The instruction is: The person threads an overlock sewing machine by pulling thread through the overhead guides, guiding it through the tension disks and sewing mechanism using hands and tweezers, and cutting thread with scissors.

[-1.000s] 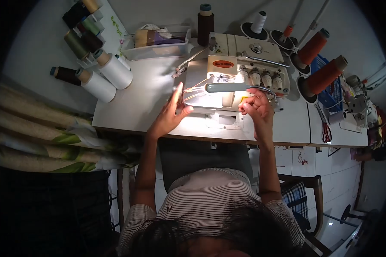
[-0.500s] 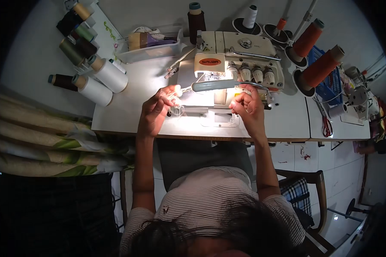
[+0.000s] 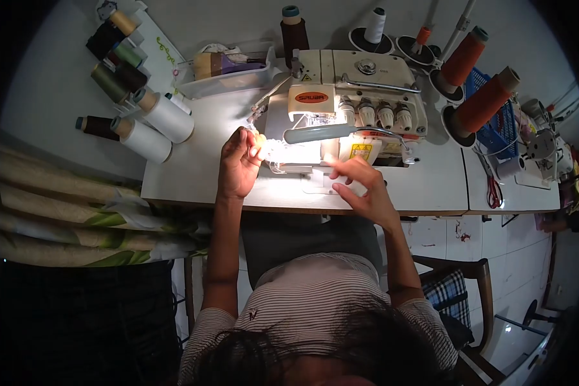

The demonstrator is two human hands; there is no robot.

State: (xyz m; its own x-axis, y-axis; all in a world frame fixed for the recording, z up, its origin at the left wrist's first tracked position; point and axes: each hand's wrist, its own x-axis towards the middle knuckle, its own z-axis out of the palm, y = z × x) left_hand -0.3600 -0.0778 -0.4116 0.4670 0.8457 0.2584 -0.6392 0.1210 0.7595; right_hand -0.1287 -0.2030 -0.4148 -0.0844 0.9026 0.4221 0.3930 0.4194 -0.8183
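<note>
Pinched in the fingers of my left hand is a bunch of tangled white thread, which hangs toward the sewing machine's lit plate. My right hand is open in front of the machine, its fingers apart and nothing visible in them. Both hands are at the front of an overlock sewing machine. A lamp with a grey tubular head crosses in front of the needle area and partly hides it. Glare washes out details beneath the lamp.
Large orange thread cones stand right of the machine, near a blue basket. Red-handled scissors lie on the table. White cones and a clear plastic box are to the left.
My right hand has come down and left from beside the lamp, its fingers spreading. My left hand has shifted slightly right, still gripping the thread. The lamp head sits slightly lower.
</note>
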